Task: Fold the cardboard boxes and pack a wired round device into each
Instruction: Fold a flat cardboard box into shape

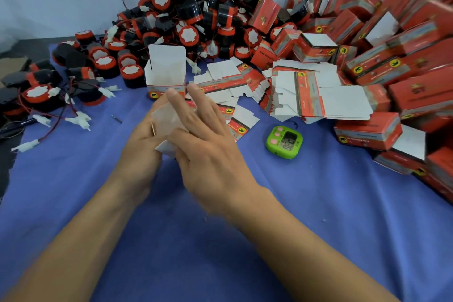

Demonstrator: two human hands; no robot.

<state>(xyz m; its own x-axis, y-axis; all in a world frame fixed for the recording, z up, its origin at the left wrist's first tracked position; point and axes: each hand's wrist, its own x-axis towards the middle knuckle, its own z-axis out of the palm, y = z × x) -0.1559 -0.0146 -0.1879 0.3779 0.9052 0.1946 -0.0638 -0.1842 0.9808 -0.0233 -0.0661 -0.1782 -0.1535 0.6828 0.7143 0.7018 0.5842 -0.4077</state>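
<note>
Between my two hands is a small cardboard box (pixel 165 120), white inside, partly folded and blurred. My left hand (pixel 141 144) grips it from the left and below. My right hand (pixel 206 140) lies over its right side with the fingers stretched out straight. Behind them an upright folded box (pixel 166 73) stands open with its lid flap up. Flat unfolded boxes (pixel 316 93) lie in a stack to the right. A big heap of black-and-red wired round devices (pixel 188 14) fills the back of the table, and more of these devices (pixel 39 91) lie at the left.
A green digital timer (pixel 284 141) sits on the blue cloth (pixel 318 216) right of my hands. Many closed red boxes (pixel 397 56) are piled along the right side. Loose wires with white connectors (pixel 78 120) trail at the left.
</note>
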